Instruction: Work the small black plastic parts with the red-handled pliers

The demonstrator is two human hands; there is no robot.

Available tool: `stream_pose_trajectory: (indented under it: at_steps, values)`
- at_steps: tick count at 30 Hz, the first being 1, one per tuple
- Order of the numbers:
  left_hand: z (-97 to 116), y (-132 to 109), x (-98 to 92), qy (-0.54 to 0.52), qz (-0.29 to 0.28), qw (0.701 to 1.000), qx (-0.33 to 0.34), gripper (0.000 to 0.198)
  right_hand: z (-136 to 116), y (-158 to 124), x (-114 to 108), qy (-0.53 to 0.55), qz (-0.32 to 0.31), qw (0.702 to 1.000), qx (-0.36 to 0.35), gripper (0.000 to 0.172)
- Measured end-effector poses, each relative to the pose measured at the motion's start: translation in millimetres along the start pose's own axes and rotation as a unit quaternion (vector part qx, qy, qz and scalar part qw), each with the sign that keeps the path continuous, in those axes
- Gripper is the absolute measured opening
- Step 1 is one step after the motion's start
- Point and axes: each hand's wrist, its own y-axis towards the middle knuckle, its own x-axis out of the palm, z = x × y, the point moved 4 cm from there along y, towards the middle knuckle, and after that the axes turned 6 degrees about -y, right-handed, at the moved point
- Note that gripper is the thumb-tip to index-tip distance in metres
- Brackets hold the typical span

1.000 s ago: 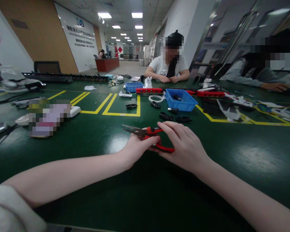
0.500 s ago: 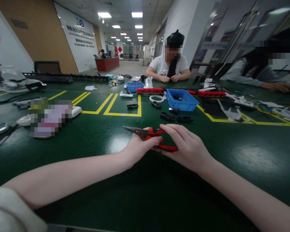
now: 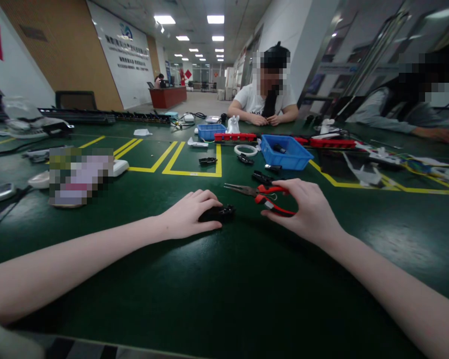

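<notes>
Needle-nose pliers (image 3: pixel 247 190) with red handles are in my right hand (image 3: pixel 310 207), fingers and thumb around the handles. Their jaws point left, and a small wire spring shows between the spread handles. My left hand (image 3: pixel 190 214) rests low over the table, left of the pliers. Between its fingers and thumb is a small black plastic piece (image 3: pixel 226 212); its left end is hidden by the fingers. A similar black piece (image 3: pixel 262 177) lies just beyond the pliers.
Farther back stand a blue bin (image 3: pixel 286 155) and a smaller blue bin (image 3: pixel 211 132). A white ring (image 3: pixel 246 150) and another black piece (image 3: pixel 208 161) lie nearby. A blurred phone-like object (image 3: pixel 84 182) is at left. A person (image 3: pixel 265 102) sits opposite; another sits at right.
My hands have moved apart. The left hand has come off the pliers and moved left, and the black piece now shows in it. The pliers have shifted right with my right hand.
</notes>
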Motion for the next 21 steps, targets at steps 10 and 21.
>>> stream_pose_trajectory:
  at_steps: [10,21]
  values:
    - [-10,-12,-5.1,-0.055,0.029,0.997,-0.037,0.040,0,-5,19,0.074,-0.046,0.996,-0.004,0.047]
    - [-1,-10,-1.9,-0.042,0.006,0.998,0.041,0.037,1,-6,17,0.066,-0.037,0.995,-0.063,0.047]
